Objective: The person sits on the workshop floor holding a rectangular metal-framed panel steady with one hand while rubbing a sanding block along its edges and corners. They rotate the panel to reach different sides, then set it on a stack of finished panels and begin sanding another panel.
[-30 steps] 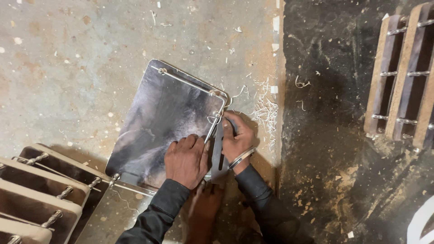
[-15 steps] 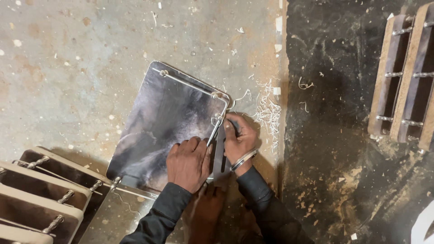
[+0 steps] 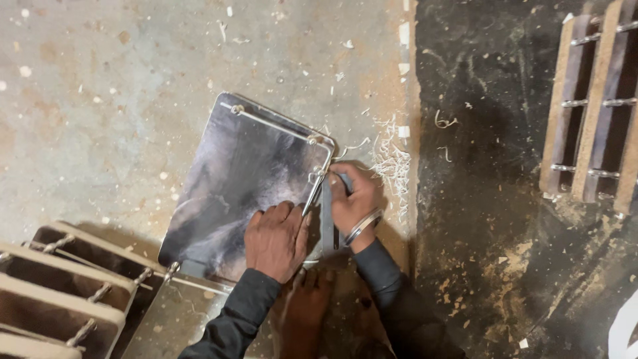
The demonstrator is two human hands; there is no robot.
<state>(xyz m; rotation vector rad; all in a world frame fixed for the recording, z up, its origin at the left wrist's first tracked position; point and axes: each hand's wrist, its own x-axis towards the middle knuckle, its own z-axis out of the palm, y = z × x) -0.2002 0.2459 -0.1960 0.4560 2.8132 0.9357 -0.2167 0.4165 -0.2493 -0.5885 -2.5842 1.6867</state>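
Under both hands (image 3: 312,219), the dark board (image 3: 246,173) lies flat.

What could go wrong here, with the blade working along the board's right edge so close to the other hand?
1. The left hand presses flat on the dark board right beside the tool gripped by the right hand; a slip could catch its fingers.
2. A bare foot sits just below the work, in line with the tool.
3. The metal rod on that edge could deflect the tool.
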